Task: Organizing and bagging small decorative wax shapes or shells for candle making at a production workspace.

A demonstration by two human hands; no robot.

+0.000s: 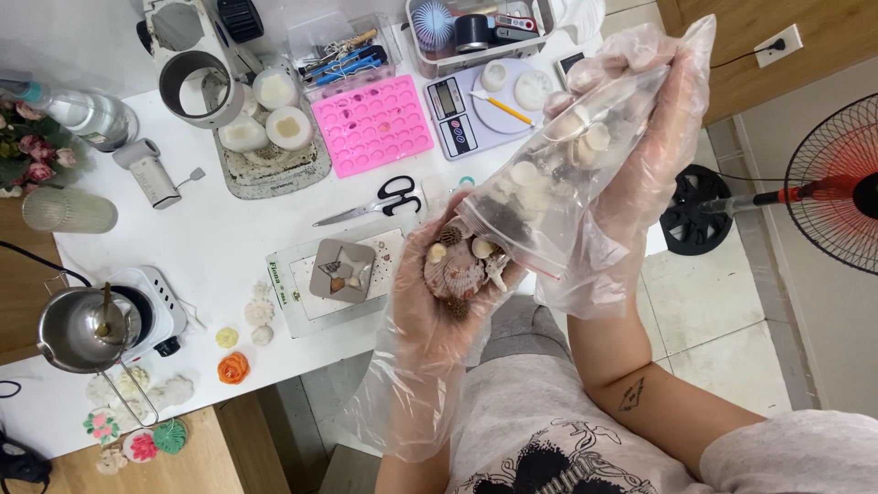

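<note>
Both my hands wear loose clear plastic gloves. My right hand (640, 137) holds a clear zip bag (558, 174) of seashells, tilted with its open mouth down toward my left palm. My left hand (439, 311) is cupped palm up under the bag's mouth and holds several seashells (460, 267), among them a ribbed pink scallop shell and small white ones. A grey star-shaped mould (342, 269) with shells in it rests on a clear mat on the white table (219, 238), just left of my left hand.
Black scissors (389, 198), a pink silicone mould (371, 123), a digital scale (476, 108), a tray of round white pieces (270, 137) and a metal pot on a small hot plate (87, 325) stand on the table. A fan (837, 187) is at right.
</note>
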